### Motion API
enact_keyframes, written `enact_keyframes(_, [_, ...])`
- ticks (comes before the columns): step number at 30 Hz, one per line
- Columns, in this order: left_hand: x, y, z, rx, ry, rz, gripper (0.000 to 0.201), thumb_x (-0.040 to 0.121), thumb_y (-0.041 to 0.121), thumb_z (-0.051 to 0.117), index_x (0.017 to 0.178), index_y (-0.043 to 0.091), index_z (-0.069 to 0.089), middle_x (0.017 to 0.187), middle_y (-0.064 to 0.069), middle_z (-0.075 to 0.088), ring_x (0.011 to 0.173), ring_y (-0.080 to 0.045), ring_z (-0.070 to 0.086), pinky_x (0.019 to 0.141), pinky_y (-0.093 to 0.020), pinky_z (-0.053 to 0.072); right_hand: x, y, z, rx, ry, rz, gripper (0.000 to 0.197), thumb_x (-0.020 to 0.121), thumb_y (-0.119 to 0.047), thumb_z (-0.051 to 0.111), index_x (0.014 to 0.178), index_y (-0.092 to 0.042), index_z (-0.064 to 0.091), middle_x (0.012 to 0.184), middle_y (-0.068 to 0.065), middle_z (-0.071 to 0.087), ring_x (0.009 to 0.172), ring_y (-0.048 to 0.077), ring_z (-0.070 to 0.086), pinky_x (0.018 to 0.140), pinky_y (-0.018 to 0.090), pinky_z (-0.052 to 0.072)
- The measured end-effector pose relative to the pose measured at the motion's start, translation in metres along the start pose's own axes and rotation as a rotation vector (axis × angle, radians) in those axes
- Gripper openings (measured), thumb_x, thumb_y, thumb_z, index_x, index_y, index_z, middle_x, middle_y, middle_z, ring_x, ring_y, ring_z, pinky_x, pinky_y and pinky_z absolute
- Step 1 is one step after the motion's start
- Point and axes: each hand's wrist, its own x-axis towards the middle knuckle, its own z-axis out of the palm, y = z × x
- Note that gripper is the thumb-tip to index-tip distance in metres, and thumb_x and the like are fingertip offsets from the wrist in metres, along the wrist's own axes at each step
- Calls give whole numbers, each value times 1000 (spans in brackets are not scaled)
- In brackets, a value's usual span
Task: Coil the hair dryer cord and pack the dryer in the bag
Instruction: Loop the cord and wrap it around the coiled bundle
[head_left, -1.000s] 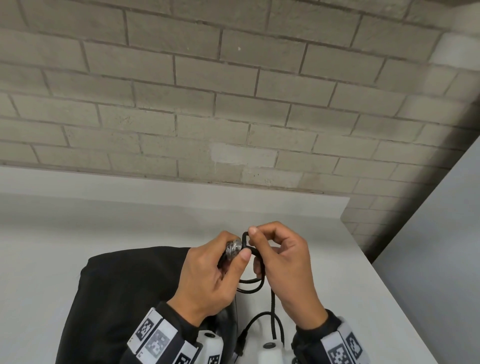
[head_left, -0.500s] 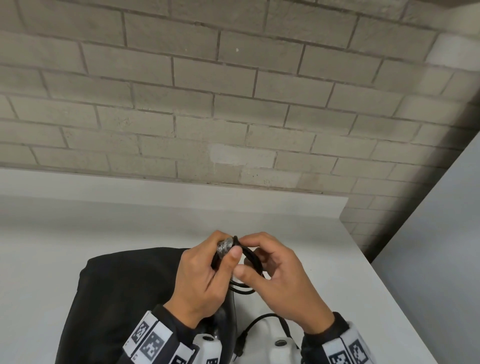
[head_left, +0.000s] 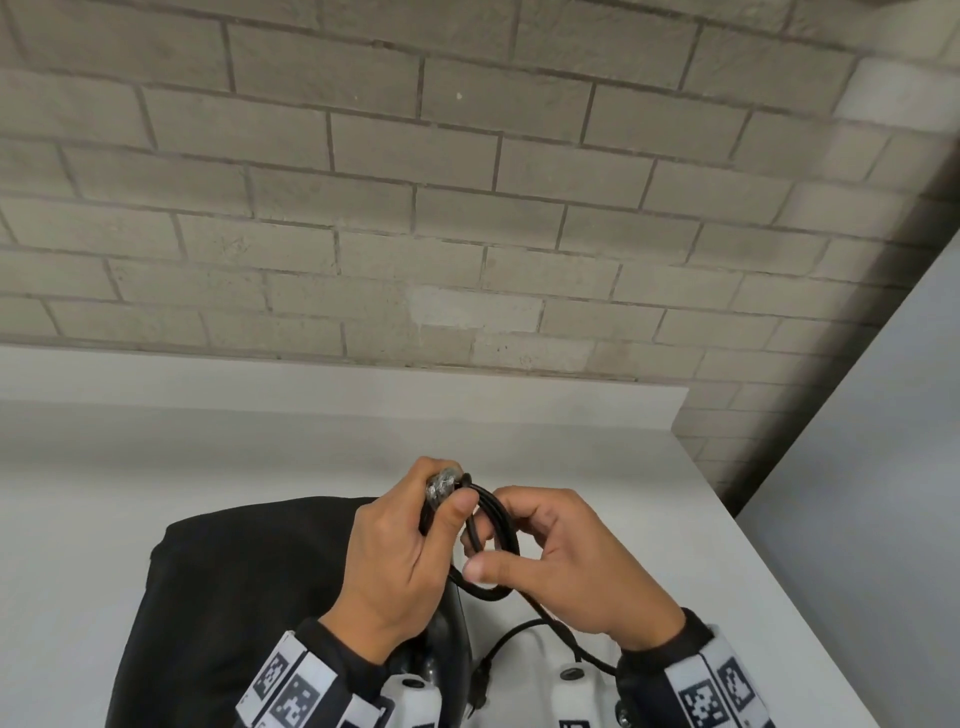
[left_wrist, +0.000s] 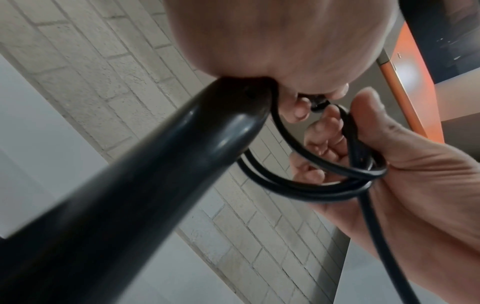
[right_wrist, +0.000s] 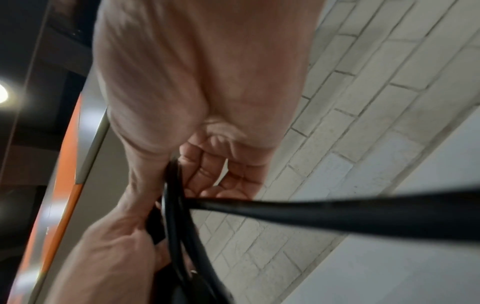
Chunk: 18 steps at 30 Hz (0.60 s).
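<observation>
White table (head_left: 156, 467) fills the lower frame under a brick wall (head_left: 363, 208). A black bag (head_left: 234, 597) lies at lower left. Above it at lower centre, the left hand (head_left: 400, 561) grips the hair dryer (left_wrist: 130, 185) handle; the right hand (head_left: 566, 561) pinches the looped cord (head_left: 498, 525).

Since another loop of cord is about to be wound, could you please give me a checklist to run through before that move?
1. Left hand grips the hair dryer: ok.
2. Right hand pinches the cord loops: ok.
3. Cord fully coiled: not ok; a length trails down to the white table.
4. Plug located: cannot tell.
5. Black bag lies beside the hands, on the table: ok.
6. Bag open for packing: cannot tell.
</observation>
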Motion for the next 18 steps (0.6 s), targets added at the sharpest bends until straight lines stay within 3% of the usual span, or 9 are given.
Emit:
enact_keyframes(2, [1,1,0,9,3,-9,35,97,61,39,98,31,57,77,9,64,63,-12,63,58,-35,51,0,-2,3,-7,2,18,26,72,-17,84,79,-16,59,81,6,64,84,22,61,86,37,51])
enact_keyframes(7, [0,4,-1,-15,-3,-48,36,95,63,42,113,37,57,87,10,67,65,-15,66,63,-37,53,-1,1,14,-21,135,52,30,76,-15,79,70,-34,57,68,-16,56,71,6,55,79,36,55])
enact_keyframes(9, [0,4,-1,-11,1,-55,32,95,60,44,113,37,57,88,12,67,68,-15,66,64,-38,53,-2,2,21,-27,197,31,25,75,-16,79,74,-32,60,68,-14,58,69,6,56,76,38,56])
enact_keyframes(11, [0,4,0,-7,7,-62,25,94,52,48,110,35,58,89,12,66,70,-15,65,65,-38,53,-5,5,31,-71,305,13,26,74,-18,80,84,-33,61,71,-13,63,72,8,61,74,31,55])
enact_keyframes(14, [0,4,2,-7,23,-73,21,94,48,49,107,34,57,85,9,64,68,-17,63,63,-40,52,-10,15,46,-56,507,13,49,75,-17,82,96,-47,49,81,-19,69,79,6,66,76,19,52])
enact_keyframes(16, [0,4,3,-5,35,-82,23,94,51,48,107,35,57,83,7,63,66,-19,61,62,-40,50,-12,23,52,-180,617,-97,52,79,-14,79,96,-50,47,86,-16,68,80,4,65,74,14,50])
enact_keyframes(18, [1,3,3,2,42,-83,25,94,52,47,108,34,57,83,6,62,65,-20,59,62,-40,50,-12,30,56,-407,667,-258,29,87,-15,70,101,-36,54,88,-12,65,80,6,62,71,22,53])
